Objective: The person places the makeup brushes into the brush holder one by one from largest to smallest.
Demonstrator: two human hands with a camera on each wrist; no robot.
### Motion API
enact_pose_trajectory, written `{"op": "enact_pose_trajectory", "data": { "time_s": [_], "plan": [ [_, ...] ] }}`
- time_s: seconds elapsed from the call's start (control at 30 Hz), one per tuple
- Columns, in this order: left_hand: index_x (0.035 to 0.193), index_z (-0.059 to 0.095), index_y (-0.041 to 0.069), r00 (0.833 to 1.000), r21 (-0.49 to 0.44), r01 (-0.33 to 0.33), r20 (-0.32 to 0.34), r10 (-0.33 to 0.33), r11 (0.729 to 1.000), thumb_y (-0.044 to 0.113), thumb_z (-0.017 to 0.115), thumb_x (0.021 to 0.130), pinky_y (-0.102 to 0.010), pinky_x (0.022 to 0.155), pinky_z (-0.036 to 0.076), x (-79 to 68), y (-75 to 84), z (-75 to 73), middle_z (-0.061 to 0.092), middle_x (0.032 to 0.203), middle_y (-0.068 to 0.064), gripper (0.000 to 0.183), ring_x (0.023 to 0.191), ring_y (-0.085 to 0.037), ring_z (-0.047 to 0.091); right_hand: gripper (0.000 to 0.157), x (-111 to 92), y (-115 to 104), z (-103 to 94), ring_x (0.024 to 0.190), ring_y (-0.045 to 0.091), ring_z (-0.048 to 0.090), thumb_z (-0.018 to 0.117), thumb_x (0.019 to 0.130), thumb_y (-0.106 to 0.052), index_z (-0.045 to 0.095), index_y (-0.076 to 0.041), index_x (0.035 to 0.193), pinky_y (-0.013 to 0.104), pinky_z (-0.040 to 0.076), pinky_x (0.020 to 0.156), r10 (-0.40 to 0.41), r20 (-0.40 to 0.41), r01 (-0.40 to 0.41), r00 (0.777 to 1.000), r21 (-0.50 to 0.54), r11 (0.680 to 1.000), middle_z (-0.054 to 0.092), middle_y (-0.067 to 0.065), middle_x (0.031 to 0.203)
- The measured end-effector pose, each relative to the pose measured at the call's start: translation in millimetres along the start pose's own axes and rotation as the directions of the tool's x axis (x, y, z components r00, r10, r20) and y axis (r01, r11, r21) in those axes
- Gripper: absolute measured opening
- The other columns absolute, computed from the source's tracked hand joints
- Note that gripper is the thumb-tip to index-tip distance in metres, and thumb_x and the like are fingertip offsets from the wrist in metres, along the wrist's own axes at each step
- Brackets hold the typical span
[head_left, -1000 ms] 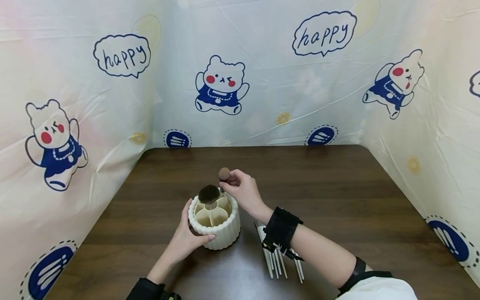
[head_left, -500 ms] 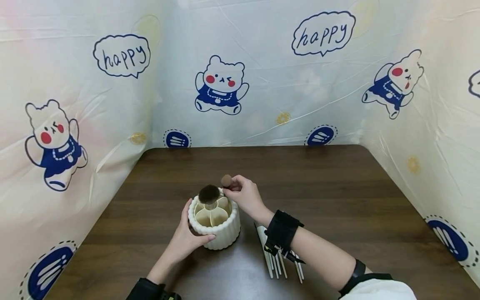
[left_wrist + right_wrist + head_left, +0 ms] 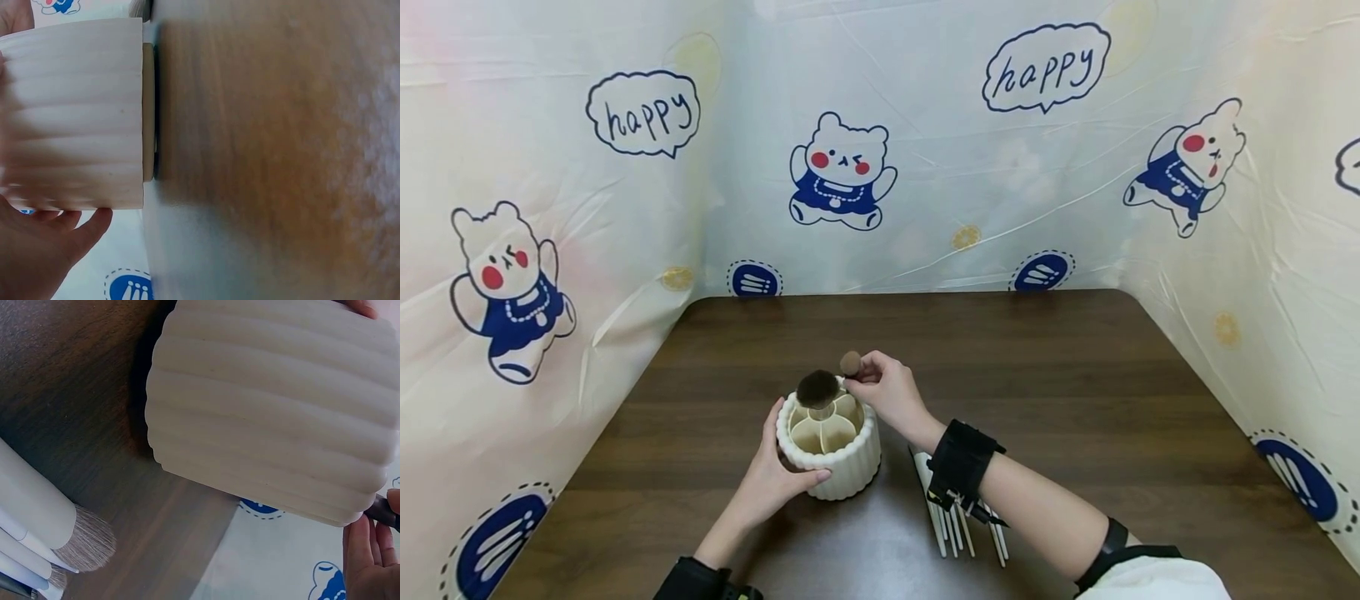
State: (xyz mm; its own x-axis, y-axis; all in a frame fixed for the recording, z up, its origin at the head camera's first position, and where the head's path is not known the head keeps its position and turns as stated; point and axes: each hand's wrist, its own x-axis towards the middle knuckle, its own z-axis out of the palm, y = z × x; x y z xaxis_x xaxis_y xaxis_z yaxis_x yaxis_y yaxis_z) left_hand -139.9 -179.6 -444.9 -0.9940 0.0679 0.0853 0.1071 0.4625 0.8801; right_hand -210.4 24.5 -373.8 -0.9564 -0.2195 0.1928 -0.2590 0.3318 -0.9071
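A cream, ribbed makeup brush holder [image 3: 847,467] stands on the table, its inside split into several compartments. My left hand [image 3: 775,479] grips it around the left side, thumb on the front; the left wrist view also shows this hand [image 3: 44,240] on the holder's wall. A large makeup brush [image 3: 817,389] with a dark, fluffy head stands in the holder. At the back-right rim, my right hand [image 3: 893,396] pinches a smaller makeup brush [image 3: 850,363], brown head up. In the right wrist view its dark handle [image 3: 382,511] shows beside the rim; its lower end is hidden.
Several makeup brushes [image 3: 951,525] with pale handles lie on the table right of the holder, partly under my right wrist. Their grey bristles [image 3: 89,540] show in the right wrist view. A printed curtain [image 3: 925,167] surrounds the brown table [image 3: 1037,375].
My right hand has lowered the smaller brush toward the holder's rim, then shifted it slightly left. The left hand and the holder have kept their place.
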Motion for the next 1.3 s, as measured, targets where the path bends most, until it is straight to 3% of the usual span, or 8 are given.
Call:
{"op": "enact_pose_trajectory", "data": {
  "time_s": [0.17, 0.33, 0.57, 0.77, 1.07, 1.3],
  "plan": [
    [0.154, 0.002, 0.017, 1.0, 0.005, -0.003, -0.004, 0.003, 1.0, 0.023, 0.087, 0.067, -0.044, 0.109, 0.027, 1.2, 1.1, -0.4, 0.025, 0.156, -0.012, 0.122, 0.137, -0.027, 0.033, 0.017, -0.3, -0.1, -0.9, 0.089, 0.024, 0.07, 0.073, 0.082, -0.009, 0.065, -0.001, 0.096, 0.027, 0.057, 0.077, 0.004, -0.004, -0.004, 1.0, 0.002, 1.0, 0.072, 0.015, 0.094],
    [0.154, 0.002, 0.016, 1.0, 0.011, -0.006, -0.004, 0.007, 1.0, 0.024, 0.087, 0.068, -0.044, 0.11, 0.028, 0.1, 1.5, -0.4, 0.025, 0.156, -0.014, 0.121, 0.137, -0.028, 0.033, 0.018, -0.5, 0.1, -2.0, 0.089, 0.025, 0.071, 0.073, 0.081, -0.008, 0.065, -0.001, 0.095, 0.026, 0.057, 0.076, -0.006, -0.008, 0.006, 1.0, 0.01, 1.0, 0.073, 0.015, 0.094],
    [0.154, 0.002, 0.016, 1.0, -0.022, -0.012, -0.003, 0.012, 1.0, 0.022, 0.086, 0.068, -0.006, 0.098, 0.025, -1.9, 2.7, -0.5, 0.026, 0.155, -0.014, 0.12, 0.135, -0.027, 0.035, 0.016, -2.7, 0.7, -5.9, 0.089, 0.025, 0.071, 0.073, 0.081, -0.007, 0.064, -0.001, 0.093, 0.024, 0.057, 0.075, -0.008, -0.002, 0.008, 1.0, 0.009, 1.0, 0.073, 0.015, 0.094],
    [0.154, 0.003, 0.016, 1.0, -0.01, -0.023, -0.013, 0.022, 1.0, 0.022, 0.086, 0.068, -0.006, 0.098, 0.024, -1.8, 1.3, 0.0, 0.027, 0.155, -0.015, 0.12, 0.135, -0.028, 0.036, 0.014, -6.2, 1.8, -16.8, 0.088, 0.023, 0.071, 0.072, 0.082, -0.008, 0.065, -0.003, 0.093, 0.024, 0.056, 0.073, -0.004, -0.002, 0.004, 1.0, 0.005, 1.0, 0.072, 0.013, 0.092],
    [0.154, 0.002, 0.015, 1.0, -0.031, -0.009, -0.011, 0.009, 0.999, 0.021, 0.087, 0.068, -0.004, 0.096, 0.025, -2.1, 0.7, 0.4, 0.029, 0.154, -0.014, 0.12, 0.131, -0.025, 0.039, 0.014, -16.9, 21.2, -38.9, 0.082, 0.016, 0.065, 0.071, 0.084, -0.012, 0.065, -0.004, 0.094, 0.026, 0.053, 0.072, 0.094, -0.023, -0.095, 0.995, -0.098, 0.991, 0.069, 0.009, 0.09],
    [0.154, 0.002, 0.015, 1.0, -0.031, -0.014, -0.011, 0.014, 0.999, 0.021, 0.087, 0.068, -0.004, 0.096, 0.024, -2.2, 1.1, 1.5, 0.029, 0.154, -0.014, 0.121, 0.133, -0.026, 0.038, 0.009, -30.7, 40.3, -48.9, 0.069, 0.011, 0.06, 0.071, 0.083, -0.013, 0.069, -0.004, 0.085, 0.023, 0.048, 0.062, 0.233, 0.018, -0.223, 0.972, -0.222, 0.949, 0.069, 0.005, 0.08]
  ]
}}
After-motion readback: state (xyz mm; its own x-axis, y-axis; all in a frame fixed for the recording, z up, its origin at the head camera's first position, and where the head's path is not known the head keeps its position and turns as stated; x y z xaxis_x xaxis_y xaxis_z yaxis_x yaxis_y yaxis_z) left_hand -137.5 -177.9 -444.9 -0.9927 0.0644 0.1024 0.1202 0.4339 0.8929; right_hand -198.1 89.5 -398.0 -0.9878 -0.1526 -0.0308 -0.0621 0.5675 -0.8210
